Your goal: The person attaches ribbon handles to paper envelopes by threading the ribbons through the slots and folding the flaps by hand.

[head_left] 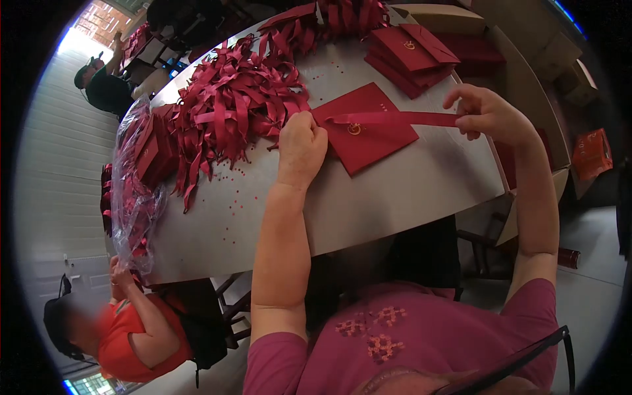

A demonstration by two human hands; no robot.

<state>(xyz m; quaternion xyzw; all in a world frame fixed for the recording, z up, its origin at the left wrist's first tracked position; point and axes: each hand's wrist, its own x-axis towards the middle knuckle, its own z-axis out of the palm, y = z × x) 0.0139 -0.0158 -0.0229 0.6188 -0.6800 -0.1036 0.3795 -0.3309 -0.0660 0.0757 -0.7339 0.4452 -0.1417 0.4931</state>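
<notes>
A flat red paper bag (378,145) with a gold emblem lies tilted on the table before me. My left hand (303,146) is closed at the bag's left edge, its fingertips mostly hidden. Across the bag runs a red ribbon (421,119), stretched to the right. Its far end is pinched between thumb and fingers of my right hand (488,117), which is raised past the bag's right corner. Left of the bag, a big tangled heap of red ribbons (230,99) touches or nearly touches my left hand.
Stacked red bags (411,56) lie at the back right, beside an open cardboard box (520,79). Clear plastic wrap (135,191) covers more bags at the left, where a person in a red shirt (148,336) works. Tiny red scraps dot the metal table (368,217).
</notes>
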